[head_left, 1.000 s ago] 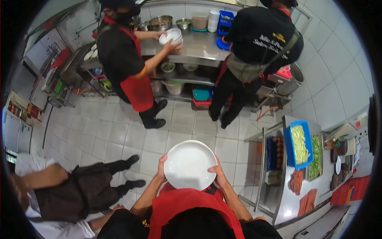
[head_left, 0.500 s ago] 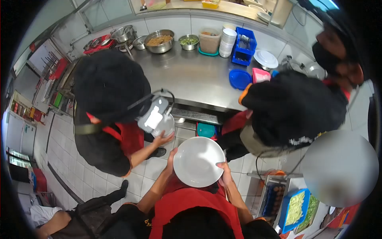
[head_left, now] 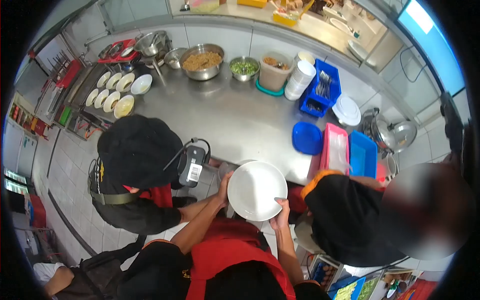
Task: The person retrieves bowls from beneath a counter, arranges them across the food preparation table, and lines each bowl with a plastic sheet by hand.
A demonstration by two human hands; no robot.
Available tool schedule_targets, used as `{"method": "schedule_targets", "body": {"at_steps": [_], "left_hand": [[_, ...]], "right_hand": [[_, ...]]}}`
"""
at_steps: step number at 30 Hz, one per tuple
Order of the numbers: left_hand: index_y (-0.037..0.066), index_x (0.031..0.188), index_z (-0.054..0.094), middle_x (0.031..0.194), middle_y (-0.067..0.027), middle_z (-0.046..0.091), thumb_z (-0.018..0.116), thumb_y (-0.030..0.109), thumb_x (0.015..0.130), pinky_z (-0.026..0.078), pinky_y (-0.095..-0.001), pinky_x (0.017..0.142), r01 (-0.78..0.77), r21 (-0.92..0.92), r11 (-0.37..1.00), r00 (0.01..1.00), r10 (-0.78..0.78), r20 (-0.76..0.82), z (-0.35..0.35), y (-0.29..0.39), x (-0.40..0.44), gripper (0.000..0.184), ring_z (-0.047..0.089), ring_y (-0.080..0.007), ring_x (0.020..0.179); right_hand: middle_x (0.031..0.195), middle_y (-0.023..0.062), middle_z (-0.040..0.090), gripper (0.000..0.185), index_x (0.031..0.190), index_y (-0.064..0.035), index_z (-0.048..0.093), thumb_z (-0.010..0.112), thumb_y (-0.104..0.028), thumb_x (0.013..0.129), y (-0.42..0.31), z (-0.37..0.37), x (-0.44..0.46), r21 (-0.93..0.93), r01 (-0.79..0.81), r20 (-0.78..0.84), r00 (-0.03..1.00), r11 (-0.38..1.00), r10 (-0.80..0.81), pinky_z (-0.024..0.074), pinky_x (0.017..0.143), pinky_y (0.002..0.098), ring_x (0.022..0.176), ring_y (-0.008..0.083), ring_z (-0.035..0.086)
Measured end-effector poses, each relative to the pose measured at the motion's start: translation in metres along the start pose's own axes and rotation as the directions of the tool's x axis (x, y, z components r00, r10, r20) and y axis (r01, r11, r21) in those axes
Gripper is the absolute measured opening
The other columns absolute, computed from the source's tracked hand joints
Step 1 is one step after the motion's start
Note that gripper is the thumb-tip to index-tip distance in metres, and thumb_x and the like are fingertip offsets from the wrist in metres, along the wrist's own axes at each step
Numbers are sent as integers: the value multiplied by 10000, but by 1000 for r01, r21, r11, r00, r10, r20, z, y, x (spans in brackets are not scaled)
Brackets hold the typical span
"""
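White plate (head_left: pixel 257 190), mid-frame, in the grip of left hand (head_left: pixel 224 188) and right hand (head_left: pixel 281 214); I fear the co-worker (head_left: pixel 135 162), left of centre, turning could jolt it loose.

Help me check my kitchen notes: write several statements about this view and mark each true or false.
1. The left hand and right hand both hold the white dish. True.
2. Noodles fill the white dish. False: no food shows in it.
3. The bowl of greens stands between the larger metal bowl and the food tub. True.
4. The stack of white bowls stands inside the blue rack. False: it stands beside the rack, to its left in the picture.
5. The pink container is between the dark-blue lid and the light-blue bin. True.
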State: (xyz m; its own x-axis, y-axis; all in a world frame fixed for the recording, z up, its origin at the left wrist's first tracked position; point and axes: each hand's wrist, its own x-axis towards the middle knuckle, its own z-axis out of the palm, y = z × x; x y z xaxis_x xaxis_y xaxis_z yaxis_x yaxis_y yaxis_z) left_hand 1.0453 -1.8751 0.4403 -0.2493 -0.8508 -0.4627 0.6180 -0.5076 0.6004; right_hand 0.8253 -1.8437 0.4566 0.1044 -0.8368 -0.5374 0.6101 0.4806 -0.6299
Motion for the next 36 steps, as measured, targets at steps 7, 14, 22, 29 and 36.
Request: {"method": "schedule_targets", "body": {"at_steps": [7, 14, 22, 29, 36], "left_hand": [[15, 1277, 470, 1194, -176, 558, 273, 587, 870, 462, -397, 886, -39, 135, 990, 997, 30, 73, 19, 59, 77, 729, 548, -271, 1090], [6, 1242, 502, 1201, -166, 542, 346, 562, 874, 361, -361, 971, -229, -42, 973, 959, 218, -181, -6, 53, 179, 686, 486, -255, 1131], [42, 1408, 283, 1396, -206, 273, 499, 460, 868, 204, -415, 1071, -395, 468, 791, 632, 603, -486, 56, 17, 168, 716, 240, -337, 1299], [71, 1425, 273, 1444, -157, 247, 528, 298, 904, 314, -341, 1038, -416, 378, 827, 853, 500, -154, 47, 37, 153, 623, 357, -268, 1275], [36, 1328, 424, 1136, -65, 580, 562, 267, 917, 420, -245, 864, -215, 348, 912, 968, 152, 199, 4, 2, 107, 492, 522, -112, 1019]], "right_hand": [[1092, 110, 540, 542, 1195, -26, 460, 566, -298, 738, -22, 34, 67, 55, 106, 15, 994, 993, -107, 480, 831, 386, 997, 269, 552], [1177, 132, 528, 622, 1237, -40, 447, 541, -348, 705, -36, 62, 129, 143, 187, -119, 978, 972, -171, 439, 921, 443, 1083, 304, 524], [1199, 126, 529, 556, 1197, -47, 466, 479, -369, 744, -51, 124, 205, 176, 303, -260, 932, 937, -253, 437, 912, 487, 1094, 330, 527], [1229, 160, 507, 597, 1244, -26, 450, 442, -405, 783, -75, 157, 243, 137, 331, -203, 932, 934, -300, 431, 912, 491, 1104, 348, 524], [1303, 254, 382, 768, 1317, 61, 334, 582, -395, 751, -78, 89, 298, -785, 75, -427, 654, 616, -624, 516, 767, 446, 1132, 370, 470]]}}
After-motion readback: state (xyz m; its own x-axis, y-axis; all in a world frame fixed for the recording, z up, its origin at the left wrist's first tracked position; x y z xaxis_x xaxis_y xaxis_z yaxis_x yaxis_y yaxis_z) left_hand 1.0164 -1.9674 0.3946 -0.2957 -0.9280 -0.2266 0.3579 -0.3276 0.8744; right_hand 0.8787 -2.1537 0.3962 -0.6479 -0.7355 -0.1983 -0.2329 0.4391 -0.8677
